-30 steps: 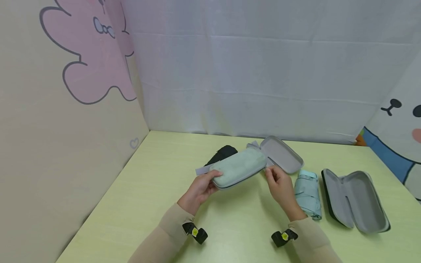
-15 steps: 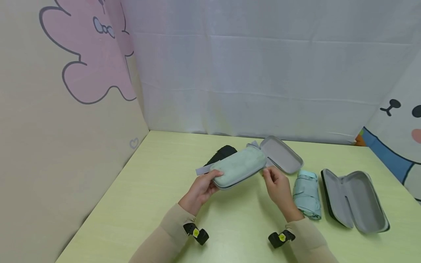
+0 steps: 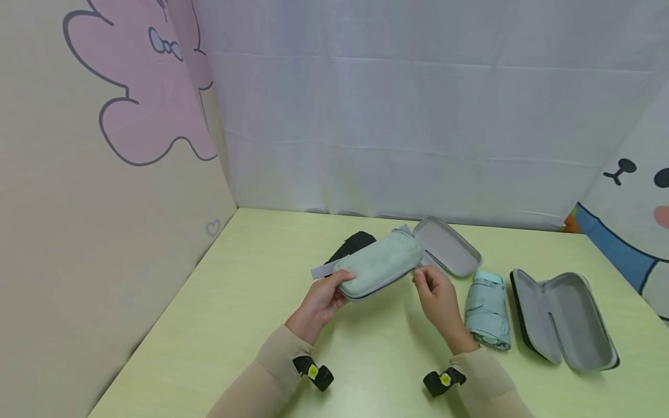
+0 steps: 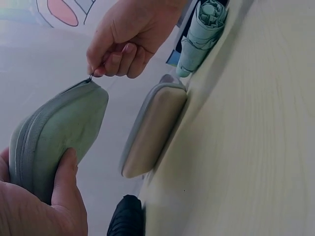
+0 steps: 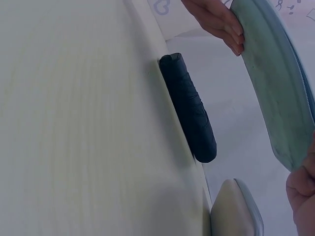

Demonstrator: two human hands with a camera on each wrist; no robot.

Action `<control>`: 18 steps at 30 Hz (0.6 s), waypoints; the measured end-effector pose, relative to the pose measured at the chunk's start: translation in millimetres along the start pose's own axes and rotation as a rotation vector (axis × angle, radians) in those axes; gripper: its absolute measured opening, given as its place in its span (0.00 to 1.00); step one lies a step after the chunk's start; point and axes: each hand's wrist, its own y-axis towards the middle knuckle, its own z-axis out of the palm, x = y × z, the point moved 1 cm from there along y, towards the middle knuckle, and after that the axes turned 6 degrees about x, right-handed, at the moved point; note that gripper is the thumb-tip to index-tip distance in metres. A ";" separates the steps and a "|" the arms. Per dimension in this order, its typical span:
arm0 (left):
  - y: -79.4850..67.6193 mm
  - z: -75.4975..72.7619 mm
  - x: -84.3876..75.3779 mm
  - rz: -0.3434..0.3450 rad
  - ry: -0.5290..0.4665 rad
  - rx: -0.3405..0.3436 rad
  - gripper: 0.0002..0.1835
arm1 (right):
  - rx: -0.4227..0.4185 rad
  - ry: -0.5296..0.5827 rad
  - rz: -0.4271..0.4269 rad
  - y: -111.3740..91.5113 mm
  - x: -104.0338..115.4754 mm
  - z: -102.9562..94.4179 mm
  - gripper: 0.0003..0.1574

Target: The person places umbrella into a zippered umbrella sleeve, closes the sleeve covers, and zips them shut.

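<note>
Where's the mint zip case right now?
Head view, just right of centre: the mint zip case is held in the left hand, the right hand pinching its zip pull.

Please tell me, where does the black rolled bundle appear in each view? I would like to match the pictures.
Head: black rolled bundle near the middle, partly hidden behind the green case.
Left wrist: bundle at the bottom edge, left of middle, cut off.
Right wrist: bundle slightly right of middle.
Shared landmark: the green case, held by the left hand.
</note>
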 end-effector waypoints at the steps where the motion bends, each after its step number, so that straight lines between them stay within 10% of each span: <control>1: -0.2 0.1 0.0 -0.001 0.001 -0.001 0.22 | 0.003 0.006 0.000 -0.1 0.2 0.4 0.11; 18: 2.9 3.2 3.4 0.006 -0.017 -0.019 0.22 | 0.035 0.025 -0.010 -5.3 2.7 7.7 0.11</control>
